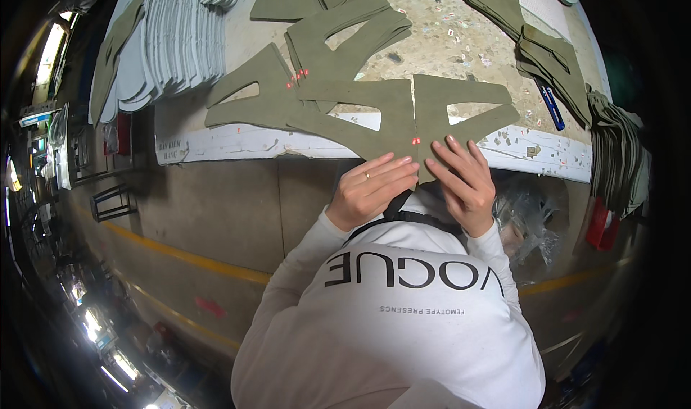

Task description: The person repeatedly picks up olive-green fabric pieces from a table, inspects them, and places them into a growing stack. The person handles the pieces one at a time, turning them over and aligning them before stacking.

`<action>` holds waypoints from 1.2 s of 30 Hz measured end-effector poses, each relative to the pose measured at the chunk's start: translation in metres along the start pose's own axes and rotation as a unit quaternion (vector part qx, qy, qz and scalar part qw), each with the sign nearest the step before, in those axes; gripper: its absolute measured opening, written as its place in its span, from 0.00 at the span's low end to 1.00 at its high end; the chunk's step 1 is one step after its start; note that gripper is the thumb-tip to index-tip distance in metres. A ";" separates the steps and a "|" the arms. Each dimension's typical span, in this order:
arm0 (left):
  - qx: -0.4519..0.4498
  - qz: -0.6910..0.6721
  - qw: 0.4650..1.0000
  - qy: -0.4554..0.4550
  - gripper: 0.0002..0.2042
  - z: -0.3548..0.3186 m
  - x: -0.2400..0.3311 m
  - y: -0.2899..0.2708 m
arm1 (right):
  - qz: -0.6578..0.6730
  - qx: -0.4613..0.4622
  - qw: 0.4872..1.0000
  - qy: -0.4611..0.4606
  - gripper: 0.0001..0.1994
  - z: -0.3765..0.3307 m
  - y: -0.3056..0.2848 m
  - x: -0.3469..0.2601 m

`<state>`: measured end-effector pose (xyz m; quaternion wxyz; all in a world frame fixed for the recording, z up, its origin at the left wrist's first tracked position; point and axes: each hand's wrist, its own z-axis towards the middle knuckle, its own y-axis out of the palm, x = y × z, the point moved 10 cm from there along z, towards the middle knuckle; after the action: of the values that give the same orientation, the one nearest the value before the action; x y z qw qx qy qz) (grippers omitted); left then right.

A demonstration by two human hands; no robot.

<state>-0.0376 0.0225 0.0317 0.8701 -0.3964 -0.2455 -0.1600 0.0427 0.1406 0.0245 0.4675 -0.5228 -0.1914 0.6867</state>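
Note:
Two olive-green flat cut pieces with triangular cut-outs lie edge to edge at the table's front: a left piece (394, 125) and a right piece (435, 92). Small red marks show at their meeting line. My left hand (376, 192), a ring on one finger, rests flat on the left piece's lower part, fingers stretched and close together. On the right piece's lower end lies my right hand (464, 182), its fingers spread. Neither hand grips anything that I can see. More olive pieces (270, 85) overlap just left of these.
Tall stacks of pale grey-blue pieces (173, 49) stand at the table's left. To the right lie a blue-handled cutter (551, 105) and bundles of olive pieces (551, 56). Small scraps dot the worn tabletop (403, 31). Clear plastic (533, 218) and a red bin (602, 224) are below.

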 end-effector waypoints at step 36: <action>-0.088 -0.038 0.980 -0.174 0.18 0.064 -0.020 -0.011 | -0.143 0.185 0.956 0.176 0.17 -0.009 -0.120 0.092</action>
<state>-0.0786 0.0665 0.0642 0.7690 -0.4834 -0.3934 -0.1423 0.1021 0.2747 0.0619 0.6758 -0.5068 -0.0481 0.5331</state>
